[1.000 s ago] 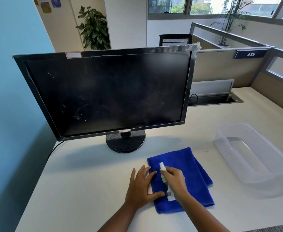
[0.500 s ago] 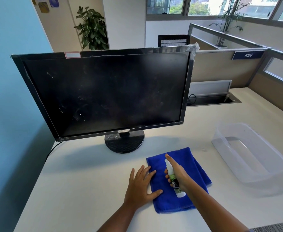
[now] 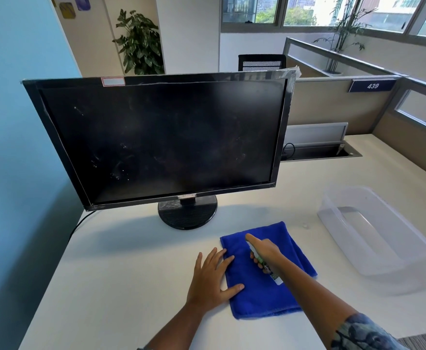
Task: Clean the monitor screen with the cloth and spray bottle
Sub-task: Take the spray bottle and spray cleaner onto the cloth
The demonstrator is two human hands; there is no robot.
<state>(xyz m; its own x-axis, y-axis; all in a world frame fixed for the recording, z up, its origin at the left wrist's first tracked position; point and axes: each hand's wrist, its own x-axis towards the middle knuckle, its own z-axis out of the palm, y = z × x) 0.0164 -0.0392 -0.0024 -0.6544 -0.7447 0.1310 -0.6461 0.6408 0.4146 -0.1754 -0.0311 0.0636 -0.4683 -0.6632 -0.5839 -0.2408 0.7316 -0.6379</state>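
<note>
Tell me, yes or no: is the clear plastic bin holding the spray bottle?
No: the spray bottle is gripped in the right hand over the blue cloth, while the clear bin sits apart to the right.

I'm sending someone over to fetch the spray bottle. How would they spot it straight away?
Find the black monitor on the white desk; in front of its stand lies a folded blue cloth. The spray bottle is held over it in the right hand: small, white, green-labelled.
</note>
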